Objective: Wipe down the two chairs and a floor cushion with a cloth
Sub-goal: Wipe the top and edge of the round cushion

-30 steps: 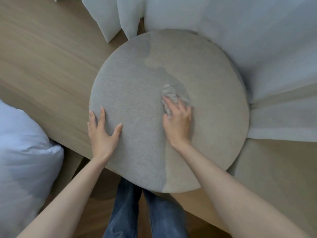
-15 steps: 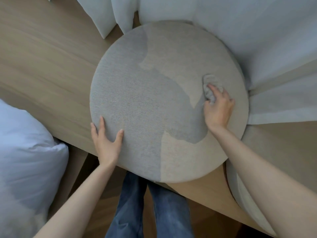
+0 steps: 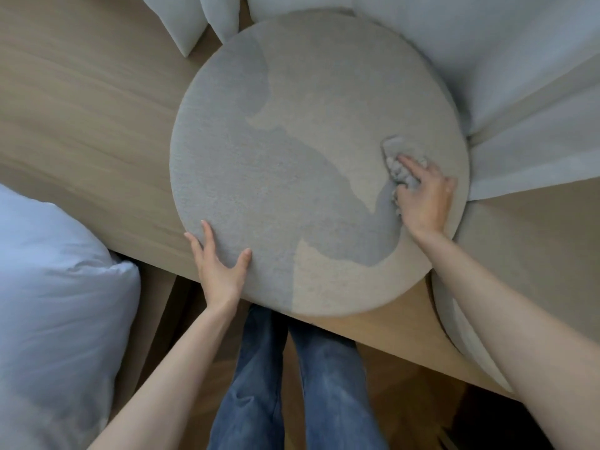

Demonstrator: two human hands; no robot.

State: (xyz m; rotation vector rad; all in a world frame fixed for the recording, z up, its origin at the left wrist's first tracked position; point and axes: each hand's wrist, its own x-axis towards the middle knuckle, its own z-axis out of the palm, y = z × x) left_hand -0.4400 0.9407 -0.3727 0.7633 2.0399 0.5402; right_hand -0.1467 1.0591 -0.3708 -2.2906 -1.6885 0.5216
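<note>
Nearest the camera: legs in blue jeans [image 3: 292,384], standing against the front edge of a wooden tabletop [image 3: 81,125].

Left hand [image 3: 220,267]: flat, fingers spread and straight, palm down on the near-left rim of the floor cushion [image 3: 292,157]. It holds nothing and looks like a brace.

Floor cushion: round, grey-beige, lying flat on the tabletop, its near edge overhanging the front edge a little. A round disc has no long axis. A darker band crosses the fabric diagonally from far left to near right. Whether that is dampness or brushed nap, I cannot tell.

Right hand [image 3: 425,196]: on the right side of the cushion, close to the rim, well apart from the left hand. Index finger extended over a bunched pale cloth [image 3: 394,151], the other fingers curled onto it, pressing it to the fabric. The cloth sits at the band's right end.

Judgement: the pale ground lies mostly far and left of the right hand, with a smaller wedge on the near side. The right hand is the nearer one to both, so the next strokes probably run away from the body and leftward while the left hand braces.

Beyond: white curtain [image 3: 503,60] drapes against the cushion's far and right rim. A second cushion [image 3: 451,319] edge shows under the right forearm. White bedding [image 3: 48,303] at left.
</note>
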